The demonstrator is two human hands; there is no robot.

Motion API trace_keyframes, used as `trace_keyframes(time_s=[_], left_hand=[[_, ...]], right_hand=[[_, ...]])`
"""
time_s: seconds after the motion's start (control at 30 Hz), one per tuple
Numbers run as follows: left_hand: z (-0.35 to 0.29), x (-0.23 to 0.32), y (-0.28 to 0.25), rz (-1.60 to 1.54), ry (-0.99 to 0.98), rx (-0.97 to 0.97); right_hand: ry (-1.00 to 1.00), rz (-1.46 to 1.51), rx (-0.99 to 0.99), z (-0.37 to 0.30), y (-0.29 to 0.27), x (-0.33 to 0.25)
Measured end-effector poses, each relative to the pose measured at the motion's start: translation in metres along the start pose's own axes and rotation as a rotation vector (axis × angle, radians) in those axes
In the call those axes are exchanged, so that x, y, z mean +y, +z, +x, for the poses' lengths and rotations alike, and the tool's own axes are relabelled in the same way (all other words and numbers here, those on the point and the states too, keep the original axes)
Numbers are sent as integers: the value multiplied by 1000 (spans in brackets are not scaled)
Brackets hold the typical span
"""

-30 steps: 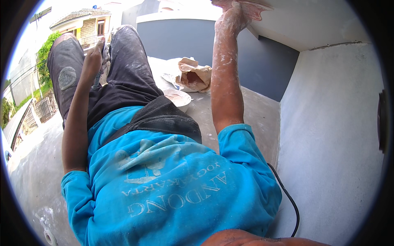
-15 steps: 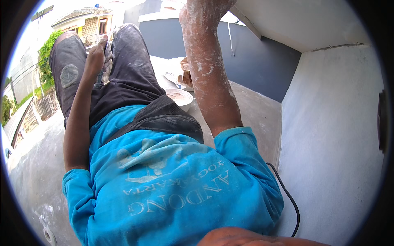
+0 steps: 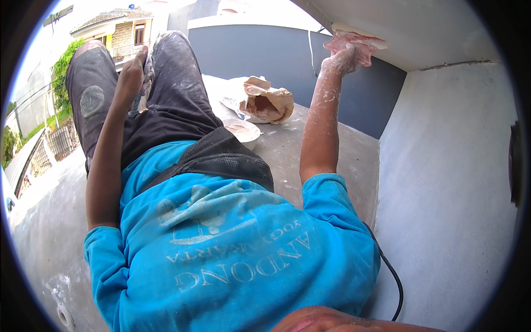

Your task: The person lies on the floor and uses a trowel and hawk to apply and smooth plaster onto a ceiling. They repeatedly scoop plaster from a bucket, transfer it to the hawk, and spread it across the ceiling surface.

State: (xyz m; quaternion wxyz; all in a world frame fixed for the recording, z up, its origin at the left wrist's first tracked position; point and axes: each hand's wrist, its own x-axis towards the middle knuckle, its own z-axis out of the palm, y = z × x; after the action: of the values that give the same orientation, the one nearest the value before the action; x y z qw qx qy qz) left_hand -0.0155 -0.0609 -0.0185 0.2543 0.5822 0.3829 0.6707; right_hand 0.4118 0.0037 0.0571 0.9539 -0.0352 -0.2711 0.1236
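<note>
My right hand (image 3: 344, 60), whitened with paste, is raised at the upper right. It grips a flat, pink, paste-smeared piece (image 3: 362, 48) against the underside of the white overhead surface (image 3: 409, 27); its exact kind is unclear. Whitish paste shows along the contact. Between my raised knees, my left hand (image 3: 130, 78) is closed around a narrow greyish thing (image 3: 135, 104), mostly hidden by the fingers and too unclear to name. Beside my right hip stands a white bowl (image 3: 255, 135) with pale pinkish paste inside. Behind it lies an open paper bag (image 3: 285, 105).
A pale wall (image 3: 437, 182) rises close on my right, with a dark blue-grey wall (image 3: 249, 61) beyond my legs. A black cable (image 3: 394, 271) runs along the floor near my right shoulder. The grey floor (image 3: 50, 221) extends left toward a railing.
My right hand has moved right and away from me, bringing the pink piece into view against the overhead surface. The paper bag now shows fully. My left hand has barely moved.
</note>
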Motion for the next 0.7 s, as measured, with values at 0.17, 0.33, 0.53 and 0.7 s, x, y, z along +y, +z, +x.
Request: trace_keyframes(time_s=[0.17,0.33,0.53,0.7], left_hand=[[-3,4,-3,27,29,65],[-5,9,0,11,31,8],[-2,5,-2,41,42,3],[-7,8,6,34,4,58]], right_hand=[[-46,-22,-51,63,2,60],[93,61,-59,130,-6,116],[99,186,-124,103,8,102],[55,302,-283,30,34,55]])
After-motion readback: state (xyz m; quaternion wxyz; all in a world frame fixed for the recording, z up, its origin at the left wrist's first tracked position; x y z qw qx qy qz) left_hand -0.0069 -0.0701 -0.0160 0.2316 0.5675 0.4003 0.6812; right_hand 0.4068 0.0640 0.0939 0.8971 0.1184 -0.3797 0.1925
